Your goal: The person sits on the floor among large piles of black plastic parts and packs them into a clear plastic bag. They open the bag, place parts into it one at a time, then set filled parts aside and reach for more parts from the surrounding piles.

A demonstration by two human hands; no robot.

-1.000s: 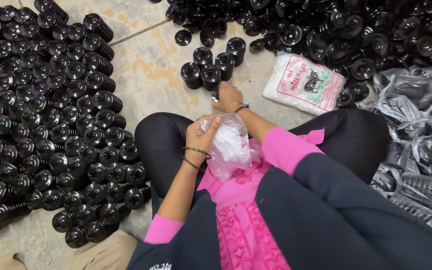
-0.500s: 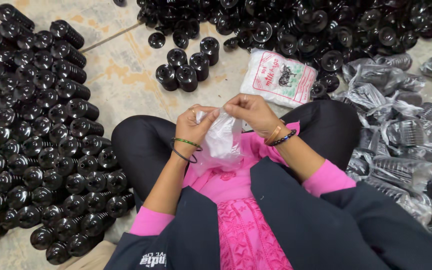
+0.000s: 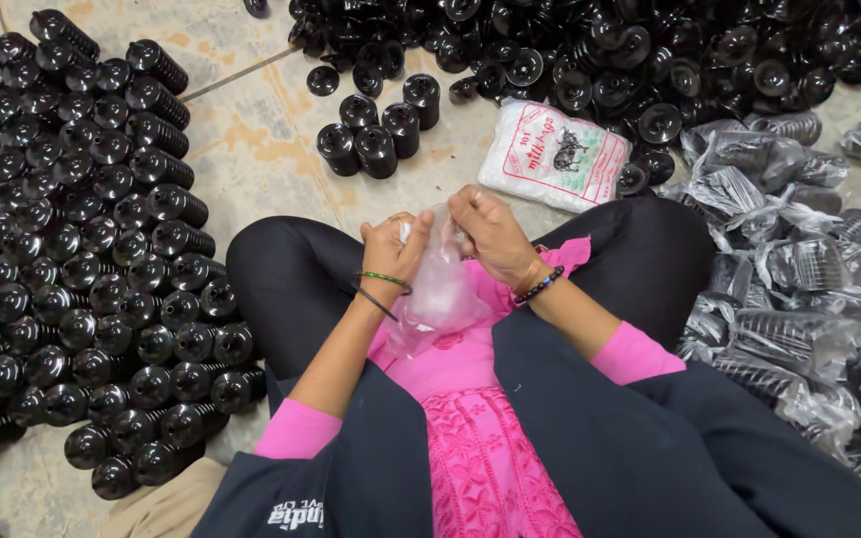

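Left hand (image 3: 394,244) and right hand (image 3: 490,234) pinch a clear plastic bag (image 3: 437,294) open over the lap — stacked black ribbed spools (image 3: 102,249) left, bagged spools (image 3: 799,299) right, a white printed packet (image 3: 553,154) ahead.

bright, even light | soft shadows | sharp focus | slight edge distortion

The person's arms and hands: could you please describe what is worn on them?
Both forearms are bare below pushed-up pink sleeves under a dark sleeveless vest. The left hand has a green bangle and a thin dark band at the wrist; the right hand a dark beaded bracelet.
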